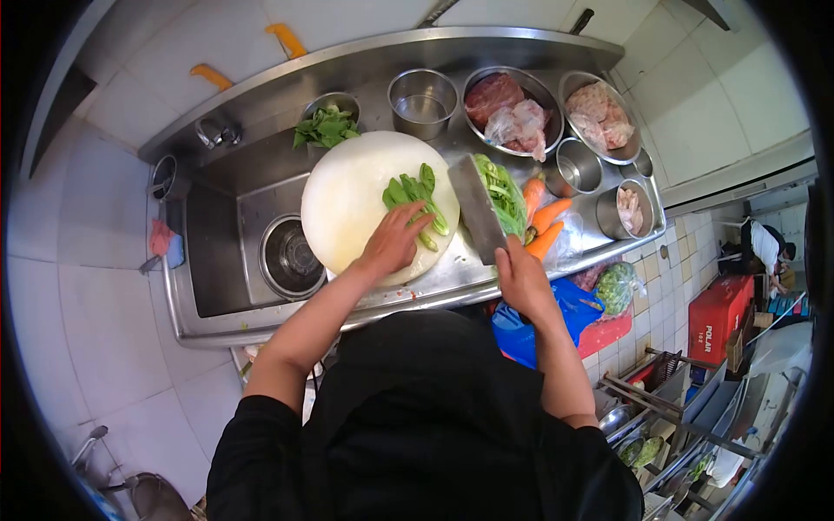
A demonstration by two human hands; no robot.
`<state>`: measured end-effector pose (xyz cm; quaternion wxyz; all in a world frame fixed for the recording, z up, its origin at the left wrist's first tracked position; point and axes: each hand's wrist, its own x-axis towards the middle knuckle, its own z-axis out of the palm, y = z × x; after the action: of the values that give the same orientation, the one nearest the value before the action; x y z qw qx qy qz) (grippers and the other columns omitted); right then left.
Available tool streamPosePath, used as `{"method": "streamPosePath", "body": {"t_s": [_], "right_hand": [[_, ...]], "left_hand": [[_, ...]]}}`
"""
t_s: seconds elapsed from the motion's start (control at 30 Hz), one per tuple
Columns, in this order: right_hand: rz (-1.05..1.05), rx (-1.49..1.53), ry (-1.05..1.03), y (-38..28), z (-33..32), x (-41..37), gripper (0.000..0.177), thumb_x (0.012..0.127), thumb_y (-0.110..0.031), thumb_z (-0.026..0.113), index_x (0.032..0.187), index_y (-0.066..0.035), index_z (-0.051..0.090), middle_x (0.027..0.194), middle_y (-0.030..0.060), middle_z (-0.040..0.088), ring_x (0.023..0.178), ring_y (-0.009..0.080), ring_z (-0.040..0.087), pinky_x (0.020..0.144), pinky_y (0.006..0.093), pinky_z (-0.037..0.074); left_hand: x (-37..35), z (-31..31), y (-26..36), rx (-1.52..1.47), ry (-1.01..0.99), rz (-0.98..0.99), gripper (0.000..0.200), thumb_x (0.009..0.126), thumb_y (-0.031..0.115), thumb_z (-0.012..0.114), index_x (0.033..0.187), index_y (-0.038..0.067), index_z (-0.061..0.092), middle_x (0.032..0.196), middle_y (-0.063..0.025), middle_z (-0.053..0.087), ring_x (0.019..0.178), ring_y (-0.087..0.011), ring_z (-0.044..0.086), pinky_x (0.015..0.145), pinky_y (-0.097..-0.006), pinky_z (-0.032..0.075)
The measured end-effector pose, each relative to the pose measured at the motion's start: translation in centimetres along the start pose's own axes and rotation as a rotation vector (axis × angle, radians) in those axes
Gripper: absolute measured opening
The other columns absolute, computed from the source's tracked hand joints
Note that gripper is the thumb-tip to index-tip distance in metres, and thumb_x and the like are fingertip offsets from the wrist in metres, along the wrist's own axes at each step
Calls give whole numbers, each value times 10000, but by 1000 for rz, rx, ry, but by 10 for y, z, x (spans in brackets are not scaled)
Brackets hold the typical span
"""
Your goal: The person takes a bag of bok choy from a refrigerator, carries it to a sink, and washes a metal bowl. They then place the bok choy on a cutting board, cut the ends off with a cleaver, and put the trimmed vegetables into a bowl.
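Note:
On the round white cutting board (343, 195) lies a small bunch of leafy greens (423, 187). My left hand (393, 241) rests over their stems, fingers bent and closed on them. To the right of the bunch, my right hand (524, 276) grips the handle of a cleaver (476, 208). Its broad blade is at the board's right edge, beside a heap of greens (504, 193), part of which it hides. Carrots (549, 215) lie just beyond that heap. At the board's far left, cut leaves (327, 128) fill a metal container.
A steel sink basin (217, 260) lies left of the board, with a faucet (215, 132) behind. Metal bowls hold red meat (495, 97) and pale meat (599, 113). An empty pot (423, 102) stands behind the board. Below the counter edge hangs a blue bag (556, 317). Another person (764, 247) is far right.

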<state>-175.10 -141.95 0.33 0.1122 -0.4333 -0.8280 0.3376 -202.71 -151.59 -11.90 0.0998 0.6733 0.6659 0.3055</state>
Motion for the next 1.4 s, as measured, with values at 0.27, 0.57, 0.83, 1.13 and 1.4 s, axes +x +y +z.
{"method": "streamPosePath", "body": {"t_s": [0.27,0.57,0.83,1.13,1.4], "right_hand": [[73,131,132,41,-27,-55,190,1116,-181,539,1187,-13,594,798,176,644,690,327,664,647,439,509],[438,354,213,80,-36,-117,172,1124,-175,529,1045,-28,570,690,73,590,604,175,594,548,387,452],[390,179,327,65,-39,-140,203,1113,-196,568,1033,-10,554,717,146,603,634,280,615,607,440,478],[561,299,300,69,-46,-132,215,1116,-201,571,1045,0,544,749,175,640,672,316,660,625,457,485],[446,315,358,74,-48,-133,179,1113,-156,569,993,-28,538,697,78,574,612,180,581,583,382,452]], "left_hand": [[80,-30,-44,298,-519,137,521,831,179,702,1347,109,695,1358,-157,688,1348,-339,596,1233,-501,371],[158,-179,-162,529,-43,-513,536,905,308,704,1381,66,654,1319,-215,706,1170,-415,695,1020,-516,556],[180,-140,-253,534,-205,-358,530,921,344,738,1368,67,668,1297,-218,716,1205,-411,686,1039,-507,554],[231,27,13,-52,-397,263,265,923,71,713,1180,53,772,1215,-165,761,1151,-376,710,1017,-451,565],[240,76,-5,247,-394,289,436,871,-37,639,1278,90,732,1254,-203,732,1153,-411,702,1001,-470,564]]}}
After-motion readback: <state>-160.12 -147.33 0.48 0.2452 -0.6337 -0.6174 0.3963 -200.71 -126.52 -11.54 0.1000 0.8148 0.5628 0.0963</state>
